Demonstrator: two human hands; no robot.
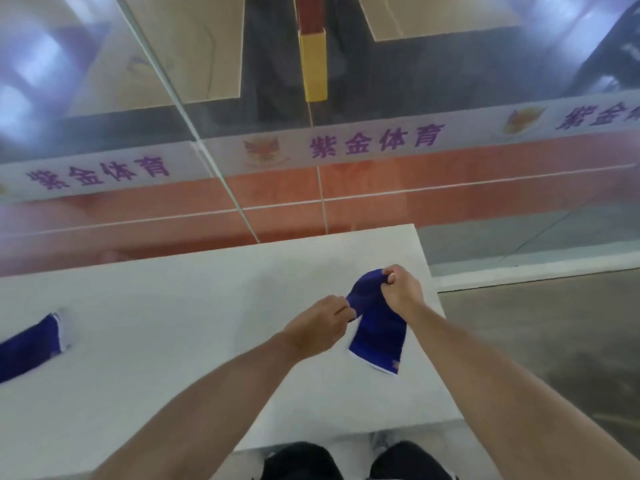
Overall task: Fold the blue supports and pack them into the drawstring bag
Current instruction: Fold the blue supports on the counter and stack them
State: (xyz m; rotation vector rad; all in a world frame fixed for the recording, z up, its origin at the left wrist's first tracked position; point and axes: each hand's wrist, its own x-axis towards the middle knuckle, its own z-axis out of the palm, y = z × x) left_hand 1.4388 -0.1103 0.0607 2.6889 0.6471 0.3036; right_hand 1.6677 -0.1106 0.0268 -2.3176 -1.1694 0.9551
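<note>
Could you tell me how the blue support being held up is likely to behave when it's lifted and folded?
Probably floppy: the blue support bends over and hangs limp between the left hand and right hand. It looks light, since fingertip pinches carry it. Being flat cloth, it seems unlikely to roll on the white table.

The scene was bright and evenly lit, with soft, faint shadows on the pale tabletop (173, 323). Strong white-blue glare patches sat on the glass wall (104, 81) in the upper left and upper right corners. The whole frame was soft with motion blur. Wide-angle distortion bent the banner (346, 147) and floor lines toward the edges.
</note>
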